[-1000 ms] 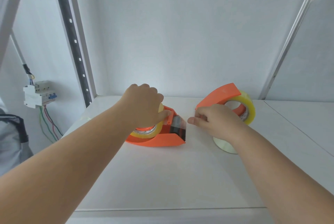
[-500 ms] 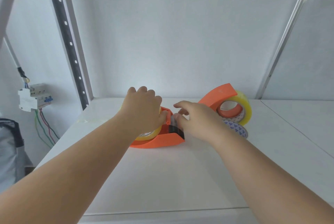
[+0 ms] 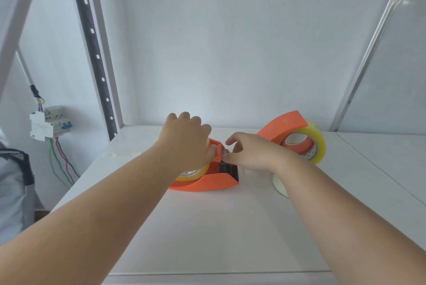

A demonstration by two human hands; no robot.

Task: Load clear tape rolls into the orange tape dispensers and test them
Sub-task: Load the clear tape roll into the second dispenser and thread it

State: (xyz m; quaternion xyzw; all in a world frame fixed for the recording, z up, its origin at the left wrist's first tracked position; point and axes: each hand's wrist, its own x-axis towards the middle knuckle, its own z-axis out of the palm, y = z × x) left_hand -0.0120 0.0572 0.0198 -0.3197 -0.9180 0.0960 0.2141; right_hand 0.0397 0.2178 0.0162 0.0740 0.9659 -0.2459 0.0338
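An orange tape dispenser (image 3: pixel 207 182) lies flat on the white table (image 3: pixel 207 227), with a yellowish clear tape roll (image 3: pixel 193 173) in it. My left hand (image 3: pixel 186 139) grips the roll and the dispenser from above. My right hand (image 3: pixel 251 154) is at the dispenser's roller beside the black toothed blade (image 3: pixel 230 169), its thumb and fingertips pinching at the tape end there. A second orange dispenser (image 3: pixel 282 127) stands at the back right with a clear tape roll (image 3: pixel 317 144) loaded in it.
Another pale tape roll (image 3: pixel 280 186) lies flat by my right wrist, partly hidden. A strip of clear tape (image 3: pixel 122 153) lies on the table's left. A perforated metal post (image 3: pixel 92 49) and a breaker box with wires (image 3: pixel 49 122) stand left.
My right hand has gone from the right-hand dispenser to the near dispenser's roller and now pinches there. My left hand has stayed on the roll. The view has shifted slightly.
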